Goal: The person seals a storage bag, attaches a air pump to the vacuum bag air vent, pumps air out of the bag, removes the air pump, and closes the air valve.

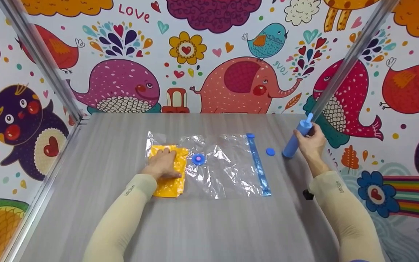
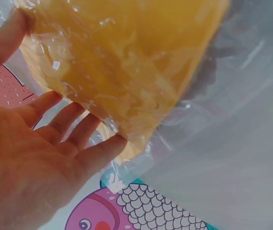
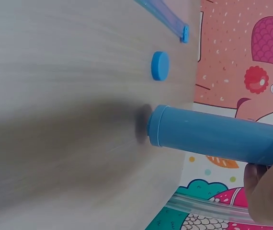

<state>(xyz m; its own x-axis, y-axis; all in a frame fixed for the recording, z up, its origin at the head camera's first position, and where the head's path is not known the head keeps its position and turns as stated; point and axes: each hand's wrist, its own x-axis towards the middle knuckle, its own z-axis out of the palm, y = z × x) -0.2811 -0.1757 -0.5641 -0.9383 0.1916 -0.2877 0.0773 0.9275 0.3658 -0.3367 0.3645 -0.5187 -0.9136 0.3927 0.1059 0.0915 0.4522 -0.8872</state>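
Note:
A clear vacuum storage bag (image 1: 227, 174) lies flat on the table, with a yellow folded item (image 1: 167, 188) inside its left end. My left hand (image 1: 163, 163) rests on that item through the plastic. In the left wrist view its fingers (image 2: 81, 132) are spread and touch the wrinkled film over the yellow item (image 2: 127, 52). A round blue valve (image 1: 194, 159) with a pink centre sits right of it. My right hand (image 1: 312, 142) grips a blue hand pump (image 1: 291, 145), tilted with its handle up. The pump's lower end (image 3: 163, 127) is close to the table.
A round blue cap (image 1: 270, 151) lies between the pump and the bag's blue zip strip (image 1: 257, 165), which has a slider (image 1: 250, 135) at its far end. A small black object (image 1: 308, 194) is by the right forearm. Patterned walls and metal posts (image 1: 44, 62) surround the grey table (image 1: 195, 229).

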